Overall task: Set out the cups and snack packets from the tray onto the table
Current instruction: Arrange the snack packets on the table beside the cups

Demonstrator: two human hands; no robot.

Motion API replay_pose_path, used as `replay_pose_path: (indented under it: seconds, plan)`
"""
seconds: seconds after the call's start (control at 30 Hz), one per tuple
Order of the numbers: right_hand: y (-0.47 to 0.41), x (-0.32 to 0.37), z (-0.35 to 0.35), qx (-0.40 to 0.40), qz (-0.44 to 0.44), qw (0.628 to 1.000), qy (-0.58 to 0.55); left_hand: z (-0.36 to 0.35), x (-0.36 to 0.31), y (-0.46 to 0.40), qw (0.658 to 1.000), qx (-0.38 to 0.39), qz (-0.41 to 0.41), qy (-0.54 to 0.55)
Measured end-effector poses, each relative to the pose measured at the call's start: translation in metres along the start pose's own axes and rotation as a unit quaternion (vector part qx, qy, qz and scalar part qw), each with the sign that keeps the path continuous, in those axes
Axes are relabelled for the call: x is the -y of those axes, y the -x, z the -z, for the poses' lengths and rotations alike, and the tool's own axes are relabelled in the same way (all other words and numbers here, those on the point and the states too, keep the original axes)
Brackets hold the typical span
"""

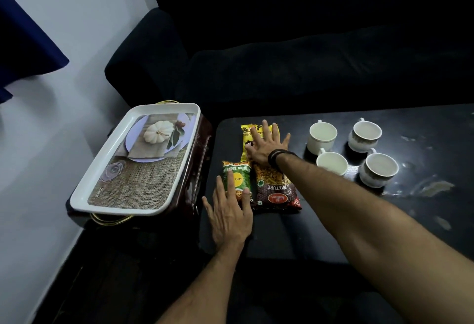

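Three snack packets lie on the black table (333,234): a yellow packet (246,139) at the back, a green packet (237,177) in front of it, and a dark red mixture packet (275,191) beside the green one. My right hand (265,148) rests flat, fingers spread, on the yellow packet. My left hand (230,213) lies flat with its fingertips on the green packet's near end. Several white cups stand to the right, among them a plain cup (322,135) and a patterned cup (378,171). The white tray (110,162) on the left holds nothing.
The tray sits on a dark red stool (197,169) left of the table. A black sofa (282,54) runs behind the table. A pale wall and a blue curtain (23,41) are at the left. Pale stains mark the table's right side.
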State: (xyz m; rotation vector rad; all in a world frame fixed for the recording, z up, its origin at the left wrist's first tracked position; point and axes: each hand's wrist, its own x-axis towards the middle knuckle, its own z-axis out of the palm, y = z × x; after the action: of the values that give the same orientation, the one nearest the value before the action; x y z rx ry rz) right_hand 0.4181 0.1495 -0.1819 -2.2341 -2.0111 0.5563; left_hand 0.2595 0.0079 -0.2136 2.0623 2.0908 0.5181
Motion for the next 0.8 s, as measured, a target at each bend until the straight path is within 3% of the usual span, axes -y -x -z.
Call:
replay_pose_path:
  seconds: [0.1, 0.33, 0.47, 0.7, 0.8]
  plan:
    - [0.013, 0.002, -0.004, -0.089, -0.001, 0.996, -0.024, -0.001, -0.001, 0.000, 1.000, -0.003, 0.003, 0.004]
    - [0.002, 0.008, -0.003, 0.018, -0.009, 0.999, -0.034, -0.002, 0.001, -0.001, 1.000, -0.001, 0.004, 0.008]
    - [-0.003, 0.008, 0.003, 0.029, -0.006, 0.999, -0.032, -0.003, 0.000, -0.001, 1.000, -0.001, 0.004, 0.009]
    - [0.072, 0.014, -0.014, -0.159, 0.019, 0.985, -0.070, 0.000, 0.001, 0.000, 0.999, -0.007, 0.001, 0.031]
    - [0.116, 0.003, -0.033, -0.174, 0.043, 0.983, -0.036, 0.002, 0.000, 0.002, 0.999, -0.010, -0.010, 0.030]
